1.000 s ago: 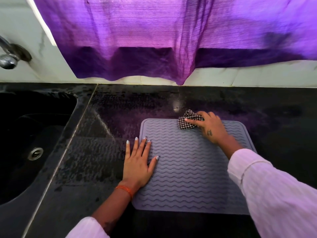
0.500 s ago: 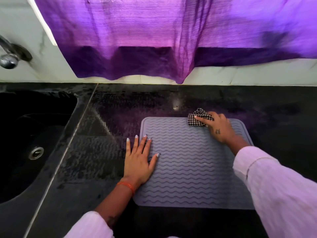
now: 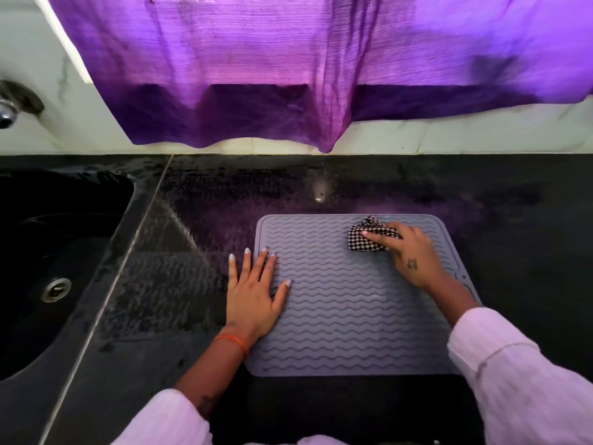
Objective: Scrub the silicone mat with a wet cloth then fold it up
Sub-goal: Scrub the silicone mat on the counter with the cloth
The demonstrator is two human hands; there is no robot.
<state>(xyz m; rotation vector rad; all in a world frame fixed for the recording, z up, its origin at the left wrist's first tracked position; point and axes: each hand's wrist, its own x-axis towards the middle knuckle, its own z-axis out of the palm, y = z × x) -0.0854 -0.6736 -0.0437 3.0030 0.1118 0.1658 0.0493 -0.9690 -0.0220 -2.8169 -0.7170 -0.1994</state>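
Grey silicone, ribbed with wavy lines and framed by a raised border, makes up the mat [image 3: 353, 303], which lies flat and unfolded on the black tabletop [image 3: 513, 220], right of the middle and towards the near side. Its corners are rounded; the near edge sits a little back from the tabletop's front, and the far edge is well apart from the wall.

The right hand [image 3: 414, 255] rests on the mat's far right part, its fingers curled over a small black-and-white checked cloth [image 3: 369, 237] and pressing it onto the ribs near the far edge; that grip is bunched round the cloth. The left hand [image 3: 253, 297] lies palm down with the fingers spread straight, half on the mat's left edge and half on the tabletop just beside it, holding nothing. An orange band [image 3: 232, 342] circles that wrist, and both arms wear pale sleeves [image 3: 526, 387].

Left of the mat the stone looks wet and streaked. Bare dark tabletop lies to the right and beyond the far edge. Farther left a seam [image 3: 134, 239] runs down the stone, then a black sink [image 3: 38, 252] with a metal drain [image 3: 57, 289]. A tap [image 3: 9, 107] juts from the pale tiled wall [image 3: 481, 136] at the far left, and a purple curtain [image 3: 288, 69] hangs down, its hem just above the back of the tabletop.
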